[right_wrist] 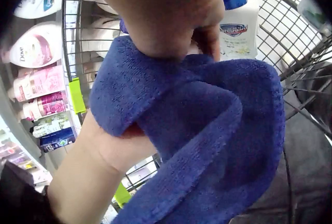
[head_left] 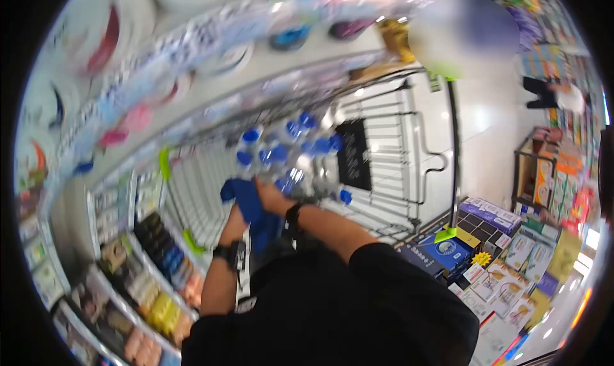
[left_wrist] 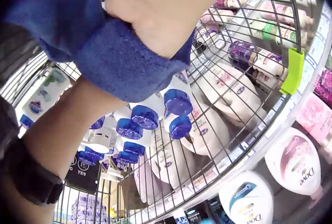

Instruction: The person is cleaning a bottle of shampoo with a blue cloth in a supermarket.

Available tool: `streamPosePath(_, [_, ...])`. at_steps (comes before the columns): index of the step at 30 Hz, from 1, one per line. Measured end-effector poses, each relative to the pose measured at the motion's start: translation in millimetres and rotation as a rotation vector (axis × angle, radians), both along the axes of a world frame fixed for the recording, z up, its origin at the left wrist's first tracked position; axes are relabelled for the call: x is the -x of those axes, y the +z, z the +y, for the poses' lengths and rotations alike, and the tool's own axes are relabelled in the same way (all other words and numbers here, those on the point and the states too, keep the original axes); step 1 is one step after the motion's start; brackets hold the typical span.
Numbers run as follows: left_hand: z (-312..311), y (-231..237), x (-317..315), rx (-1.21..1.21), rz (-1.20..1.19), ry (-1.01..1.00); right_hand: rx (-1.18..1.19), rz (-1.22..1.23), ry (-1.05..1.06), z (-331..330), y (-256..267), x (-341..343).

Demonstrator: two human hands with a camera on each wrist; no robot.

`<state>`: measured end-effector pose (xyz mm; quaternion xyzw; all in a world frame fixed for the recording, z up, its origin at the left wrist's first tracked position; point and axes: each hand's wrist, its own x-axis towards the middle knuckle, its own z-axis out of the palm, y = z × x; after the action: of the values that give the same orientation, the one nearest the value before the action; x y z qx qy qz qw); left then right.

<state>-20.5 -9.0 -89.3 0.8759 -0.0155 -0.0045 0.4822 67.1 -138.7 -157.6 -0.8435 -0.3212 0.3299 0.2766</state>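
Observation:
A folded dark blue cloth with a towel-like nap point(right_wrist: 207, 110) lies between my two hands, over the shopping cart. My left hand point(left_wrist: 155, 11) grips it in the left wrist view, with a fold passing round its heel. Opposite, my right hand point(right_wrist: 161, 16) holds the cloth's upper part, its fingertips curled beside a white bottle point(right_wrist: 238, 32). Most of the fingers are hidden by cloth. In the head view both hands meet low over the cart. Several white bottles with blue caps point(left_wrist: 142, 117) stand in the wire cart point(head_left: 390, 168).
Shelves of pump bottles point(left_wrist: 293, 164) line the cart's left side. A black sign point(head_left: 355, 155) hangs at the cart's inner side. Boxed goods point(head_left: 505, 270) are stacked at the right, and a person point(head_left: 563, 97) stands farther down the aisle.

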Motion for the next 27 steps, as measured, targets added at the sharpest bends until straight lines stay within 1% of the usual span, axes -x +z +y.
streamPosePath(1, [-1.1,4.0,4.4,0.025,0.076,-0.021,-0.08,0.045,-0.024,-2.6,-7.4,0.3])
streamPosePath(2, [-1.2,-0.5,11.3,0.142,0.201,-0.014,-0.047,0.052,-0.03,-2.4,-17.5,2.6])
streamPosePath(3, [0.2,-11.5,17.4,0.344,0.385,0.041,-0.041,0.107,-0.138,-9.2,-4.0,-45.6])
streamPosePath(4, [0.1,-20.7,29.6,0.585,0.626,0.17,-0.565,0.112,-0.048,-2.8,-65.4,59.3])
streamPosePath(5, [3.0,-32.1,31.1,0.761,0.792,0.274,-0.202,0.238,-0.087,-10.3,-52.0,7.4])
streamPosePath(6, [5.2,-39.7,32.5,0.839,0.891,0.323,-0.16,0.255,-0.14,-9.8,-41.3,6.9])
streamPosePath(8, [9.5,-51.7,37.0,0.864,0.995,0.35,-0.013,0.173,0.076,-21.4,-3.9,-2.5])
streamPosePath(10, [13.7,-60.6,41.4,0.849,1.056,0.344,0.055,0.293,0.203,-31.3,17.2,-6.5])
streamPosePath(12, [18.0,-67.0,45.8,0.84,1.092,0.341,0.22,0.439,0.213,-36.1,-5.3,5.8])
streamPosePath(14, [22.9,-81.5,50.5,0.835,1.099,0.323,0.12,0.544,0.111,-50.3,27.9,0.4])
streamPosePath(16, [30.8,-109.9,64.5,0.841,1.087,0.292,0.02,0.695,0.035,-59.2,33.7,0.9])
streamPosePath(17, [35.6,-127.0,72.8,0.849,1.074,0.27,-0.032,0.793,0.006,-61.2,6.7,12.8])
streamPosePath(18, [40.9,-151.5,84.9,0.865,1.054,0.236,-0.054,0.752,0.042,-62.7,-3.7,17.4])
streamPosePath(19, [37.3,-132.3,83.2,0.85,1.091,0.283,-0.077,0.71,0.076,-64.2,-13.9,21.9])
streamPosePath(21, [28.4,-118.1,76.1,0.856,1.126,0.342,-0.069,0.336,0.269,-65.7,-16.7,22.9])
streamPosePath(23, [16.9,-95.8,68.4,0.873,1.137,0.381,0.115,0.594,0.222,-55.4,-18.8,17.3])
streamPosePath(24, [10.4,-88.6,64.0,0.886,1.139,0.396,0.216,0.718,0.195,-51.9,-28.4,16.8])
streamPosePath(25, [5.1,-83.2,61.7,0.898,1.142,0.409,0.173,0.491,0.371,-50.0,-37.3,19.0])
streamPosePath(27, [-2.4,-73.7,58.9,0.924,1.147,0.432,0.063,0.029,0.712,-51.6,-95.9,33.1])
